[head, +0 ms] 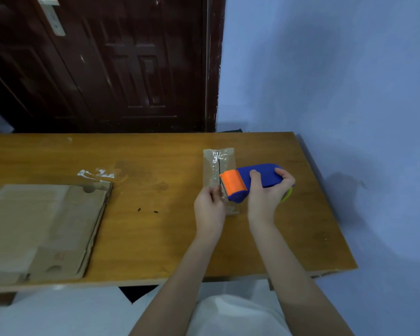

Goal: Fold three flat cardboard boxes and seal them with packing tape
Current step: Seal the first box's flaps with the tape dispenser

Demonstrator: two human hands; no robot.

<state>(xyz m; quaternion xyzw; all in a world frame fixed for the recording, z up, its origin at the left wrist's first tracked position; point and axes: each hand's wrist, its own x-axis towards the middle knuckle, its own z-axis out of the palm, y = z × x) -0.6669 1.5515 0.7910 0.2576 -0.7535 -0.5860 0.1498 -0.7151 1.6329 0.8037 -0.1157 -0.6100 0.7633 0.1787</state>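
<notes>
A small folded cardboard box [218, 163] stands on the wooden table [155, 234], right of centre, with clear packing tape running down its top seam. My right hand [267, 197] grips a blue tape dispenser [257, 178] with an orange front guard, held over the box's near half. Beside the dispenser's toothed edge, my left hand [210, 207] pinches the tape on the box top. A stack of flat cardboard boxes [41, 229] lies at the table's left.
A crumpled scrap of clear tape [96, 174] lies on the table just beyond the flat stack. Two small dark specks [147, 210] sit mid-table. A dark wooden door [107, 61] and a blue wall [325, 69] stand behind the table.
</notes>
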